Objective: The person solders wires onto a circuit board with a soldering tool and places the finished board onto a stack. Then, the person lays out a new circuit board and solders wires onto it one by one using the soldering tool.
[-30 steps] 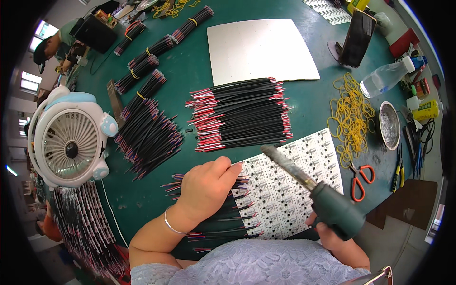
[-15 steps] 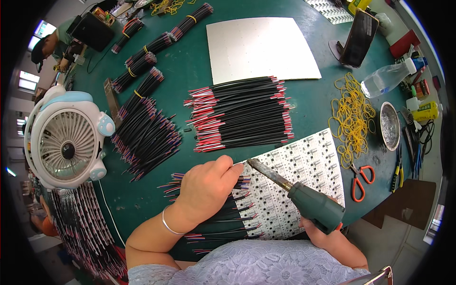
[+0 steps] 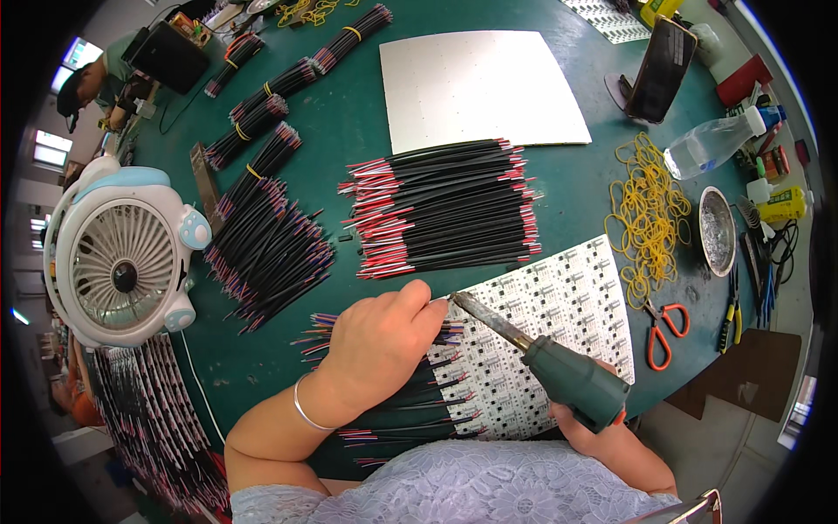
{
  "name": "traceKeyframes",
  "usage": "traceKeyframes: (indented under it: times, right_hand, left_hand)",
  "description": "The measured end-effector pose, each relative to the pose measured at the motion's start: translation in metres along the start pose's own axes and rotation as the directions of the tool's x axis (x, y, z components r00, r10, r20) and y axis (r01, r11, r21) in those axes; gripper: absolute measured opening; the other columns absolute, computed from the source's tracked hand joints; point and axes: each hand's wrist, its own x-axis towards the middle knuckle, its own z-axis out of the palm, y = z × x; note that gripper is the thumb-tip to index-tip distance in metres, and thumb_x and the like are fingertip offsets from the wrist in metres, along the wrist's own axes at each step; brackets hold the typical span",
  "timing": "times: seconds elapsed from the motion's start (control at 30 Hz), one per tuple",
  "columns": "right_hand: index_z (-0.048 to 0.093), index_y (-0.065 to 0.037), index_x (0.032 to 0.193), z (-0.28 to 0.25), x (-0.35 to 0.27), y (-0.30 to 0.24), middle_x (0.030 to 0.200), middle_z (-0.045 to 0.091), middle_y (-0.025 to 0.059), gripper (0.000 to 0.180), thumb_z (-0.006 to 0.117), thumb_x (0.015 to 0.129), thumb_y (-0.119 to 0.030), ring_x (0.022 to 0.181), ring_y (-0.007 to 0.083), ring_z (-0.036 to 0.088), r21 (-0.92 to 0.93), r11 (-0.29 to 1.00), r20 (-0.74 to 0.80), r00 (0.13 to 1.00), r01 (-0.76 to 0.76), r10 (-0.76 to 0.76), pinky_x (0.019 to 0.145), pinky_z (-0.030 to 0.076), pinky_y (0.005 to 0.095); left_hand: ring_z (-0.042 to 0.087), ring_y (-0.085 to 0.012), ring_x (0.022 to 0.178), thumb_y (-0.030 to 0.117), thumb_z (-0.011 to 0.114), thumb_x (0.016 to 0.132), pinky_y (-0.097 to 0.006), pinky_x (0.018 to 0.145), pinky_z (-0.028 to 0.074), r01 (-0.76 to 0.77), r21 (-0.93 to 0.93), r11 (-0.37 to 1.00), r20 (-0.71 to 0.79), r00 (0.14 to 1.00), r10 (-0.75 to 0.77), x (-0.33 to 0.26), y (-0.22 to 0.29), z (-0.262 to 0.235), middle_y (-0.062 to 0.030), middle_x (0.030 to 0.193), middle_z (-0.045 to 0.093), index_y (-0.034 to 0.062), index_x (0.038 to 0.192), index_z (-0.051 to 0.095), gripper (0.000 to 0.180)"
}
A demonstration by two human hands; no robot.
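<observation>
My right hand (image 3: 587, 425) is wrapped round the dark green handle of a gun-shaped soldering iron (image 3: 572, 382). The iron slants up to the left, its dark tip close to the fingertips of my left hand (image 3: 381, 342). These fingers are pinched at the upper left corner of a white circuit board sheet (image 3: 559, 301); a thin pale wire end seems to show between them, the rest hidden by the hand. Black sleeved cables (image 3: 410, 403) with coloured ends run from the board's left edge, some beneath my left hand and wrist.
Beyond the board lie a row of black cables (image 3: 463, 210) and a white panel (image 3: 480, 92). At left are more cables (image 3: 271, 249) and a fan (image 3: 124, 271). On the right lie yellow rubber bands (image 3: 646, 205), a metal bowl (image 3: 717, 231), orange-handled scissors (image 3: 662, 336) and a bottle (image 3: 714, 144).
The soldering iron's body has shifted slightly left, its tip staying by my left fingertips. My left hand and forearm have moved only a little.
</observation>
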Motion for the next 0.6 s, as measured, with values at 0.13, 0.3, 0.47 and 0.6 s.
traceKeyframes:
  times: [0.13, 0.3, 0.47, 0.6]
  right_hand:
    - [0.065, -0.007, 0.103, 0.0, 0.0, -0.003, 0.099, 0.066, 0.0086, 0.034, 0.073, 0.07, -0.015, 0.092, 0.0283, 0.063, 0.022, 1.0, -0.055, 0.998, 0.013, -0.012, 0.084, 0.049, 0.0393]
    - [0.066, -0.007, 0.102, 0.006, -0.011, 0.007, 0.099, 0.067, 0.0097, 0.033, 0.072, 0.07, -0.012, 0.092, 0.0286, 0.063, 0.056, 0.998, -0.103, 0.994, -0.035, 0.041, 0.083, 0.049, 0.0389]
    - [0.067, -0.01, 0.102, 0.008, -0.015, 0.008, 0.101, 0.067, 0.0097, 0.033, 0.072, 0.07, -0.012, 0.093, 0.0306, 0.063, 0.208, 0.965, -0.072, 0.981, -0.16, 0.178, 0.083, 0.049, 0.0412]
    - [0.067, -0.011, 0.103, 0.003, -0.011, 0.004, 0.105, 0.066, 0.01, 0.034, 0.072, 0.07, -0.014, 0.096, 0.0308, 0.062, 0.199, 0.967, -0.024, 0.986, -0.156, 0.164, 0.084, 0.049, 0.0413]
  left_hand:
    - [0.058, -0.0203, 0.062, 0.003, 0.063, 0.071, -0.034, 0.052, 0.047, -0.014, 0.012, 1.0, 0.025, 1.0, 0.014, 0.003, 0.0, -0.002, -0.0041, 0.081, 0.052, 0.0064, 0.092, 0.067, 0.022]
    - [0.058, -0.0199, 0.062, 0.004, 0.063, 0.071, -0.033, 0.051, 0.047, -0.024, 0.038, 0.999, 0.039, 0.999, 0.022, 0.003, 0.001, -0.005, -0.0039, 0.08, 0.053, 0.0073, 0.093, 0.067, 0.022]
    - [0.058, -0.02, 0.062, 0.005, 0.064, 0.071, -0.032, 0.05, 0.046, -0.067, -0.043, 0.997, -0.014, 0.998, 0.066, 0.002, -0.011, 0.002, -0.0036, 0.08, 0.054, 0.0081, 0.092, 0.068, 0.022]
    - [0.057, -0.0198, 0.061, 0.006, 0.064, 0.07, -0.032, 0.051, 0.045, -0.101, -0.062, 0.993, 0.005, 0.995, 0.101, 0.004, -0.014, -0.004, -0.0033, 0.08, 0.055, 0.008, 0.09, 0.069, 0.02]
